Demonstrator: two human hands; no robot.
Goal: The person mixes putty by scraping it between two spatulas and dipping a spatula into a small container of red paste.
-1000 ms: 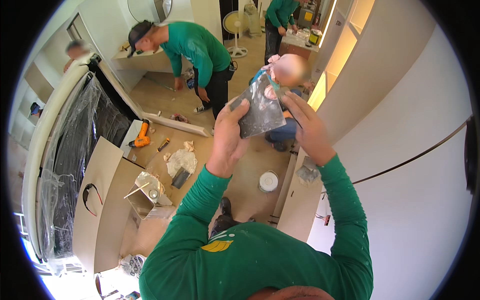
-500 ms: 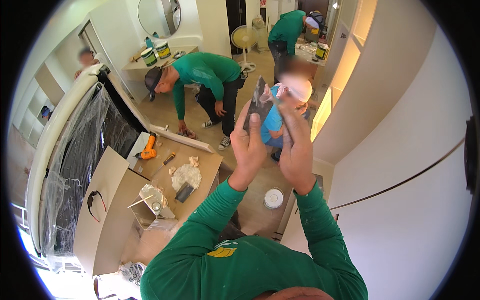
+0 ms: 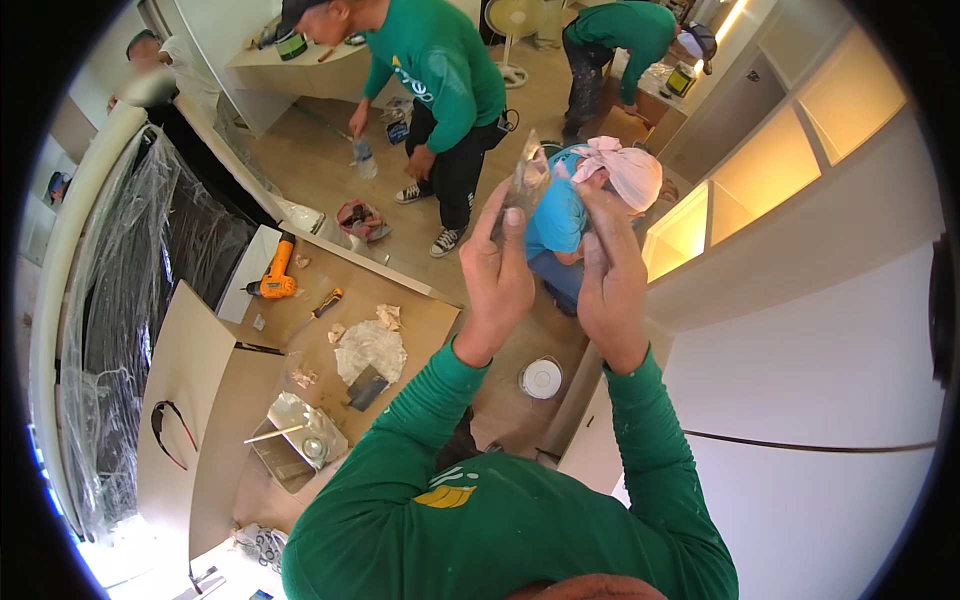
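Note:
Raised ahead of my chest, my left hand [image 3: 497,285] grips a flat grey metal putty blade [image 3: 528,172] between thumb and fingers, with its smeared face upright. My right hand [image 3: 612,285] is up a short way to the right, apart from the blade. Its fingers stretch upward, and nothing shows in them. Below and left, on a tan board, lie a patch of pale putty [image 3: 370,350], a second grey blade [image 3: 367,388], a screwdriver [image 3: 327,303] and an orange cordless drill [image 3: 277,272].
A person in a pink head cloth [image 3: 625,170] crouches just beyond my hands. Another person in a green shirt [image 3: 440,75] bends nearby with a plastic bottle [image 3: 364,158]. Lit shelves [image 3: 765,160] line the right; a white bucket [image 3: 540,378] stands below. Plastic-wrapped furniture [image 3: 120,330] stands left.
My view has shifted, while my hands stay raised with the blade in the left. My right hand sits slightly farther from it. The green-shirted person has straightened somewhat and now has a bottle.

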